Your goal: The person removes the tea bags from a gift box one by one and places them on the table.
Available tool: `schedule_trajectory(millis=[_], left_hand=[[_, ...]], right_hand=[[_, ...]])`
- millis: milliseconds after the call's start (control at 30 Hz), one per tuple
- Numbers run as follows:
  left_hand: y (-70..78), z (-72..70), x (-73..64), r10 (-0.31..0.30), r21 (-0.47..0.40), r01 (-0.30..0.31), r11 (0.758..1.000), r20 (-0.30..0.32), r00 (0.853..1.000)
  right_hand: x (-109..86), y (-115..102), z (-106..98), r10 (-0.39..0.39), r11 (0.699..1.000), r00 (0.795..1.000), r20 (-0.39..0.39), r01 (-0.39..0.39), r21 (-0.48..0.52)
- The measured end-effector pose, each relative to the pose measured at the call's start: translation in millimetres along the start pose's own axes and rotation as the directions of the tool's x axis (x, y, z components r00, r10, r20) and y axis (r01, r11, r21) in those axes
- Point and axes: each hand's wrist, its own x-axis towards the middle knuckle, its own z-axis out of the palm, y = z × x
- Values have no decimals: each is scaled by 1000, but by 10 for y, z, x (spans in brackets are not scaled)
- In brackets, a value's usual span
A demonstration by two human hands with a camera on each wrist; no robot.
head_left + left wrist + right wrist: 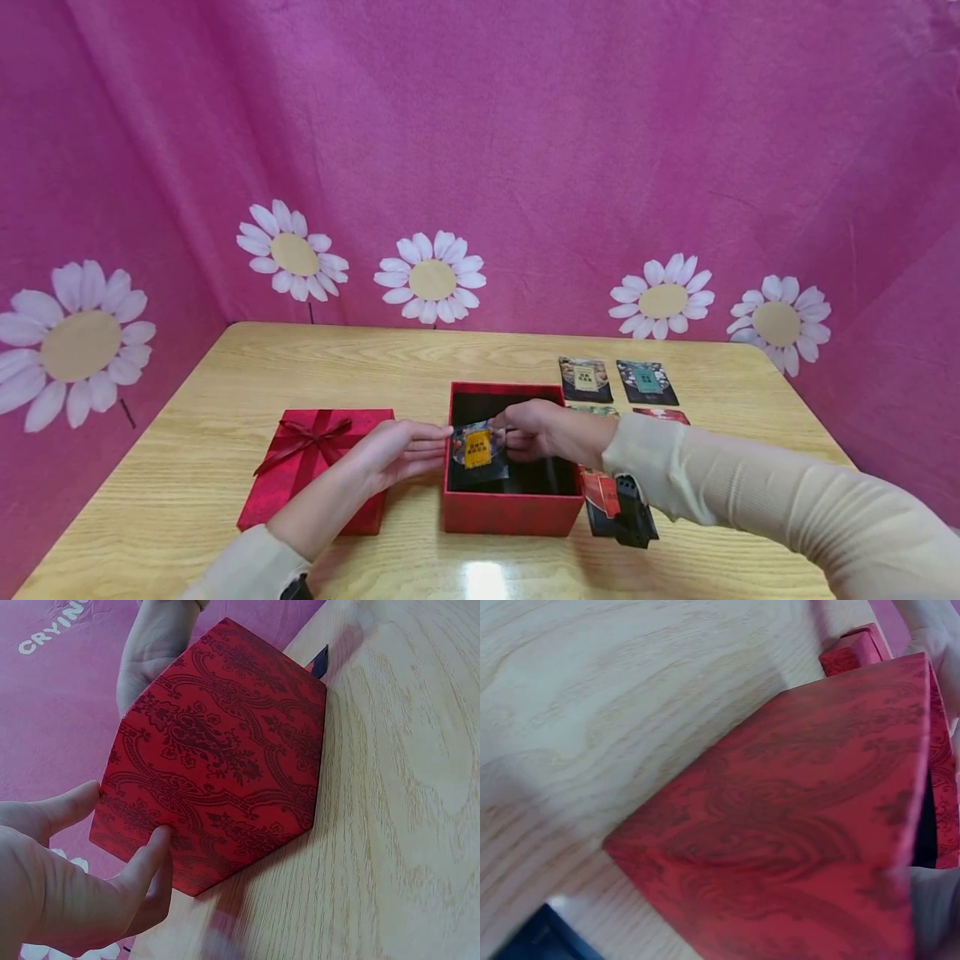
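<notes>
A red patterned box (513, 515) stands uncovered on the table, black inside. My right hand (536, 430) reaches over its right side and pinches the edge of a dark packet with a yellow label (477, 451). The packet lies tilted within the box opening. My left hand (399, 454) is at the box's left side, fingers extended against the wall. From the left wrist view, the thumb and fingertips of that hand (90, 889) touch the patterned wall (217, 757). The right wrist view is mostly filled by the box's outer side (795, 810), with the right fingers hidden.
Left of the box lies its red lid (270, 492) with a ribbon bow. To the right are several packets, including one with a cream label (587, 380), one with a green label (648, 382) and one with a red label (600, 493). A pink flowered curtain (525, 167) hangs behind.
</notes>
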Motion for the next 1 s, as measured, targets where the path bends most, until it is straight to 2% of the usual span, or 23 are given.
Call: schedule_trajectory(millis=[233,500,700,1000], left_hand=[[6,8,-3,1,2,-1,1000,-9,1000],[-4,4,-6,17,-4,-17,1000,11,1000],[-26,-2,7,47,-12,-47,999,40,998],[-30,0,18,34,-17,-34,999,6,999]], right_hand=[[-48,-101,99,-58,996,997,46,61,-60],[-36,-79,293,-111,992,991,77,115,-57],[-19,-33,328,-158,980,987,13,159,-119],[-58,-36,178,-224,952,974,-36,211,-222]])
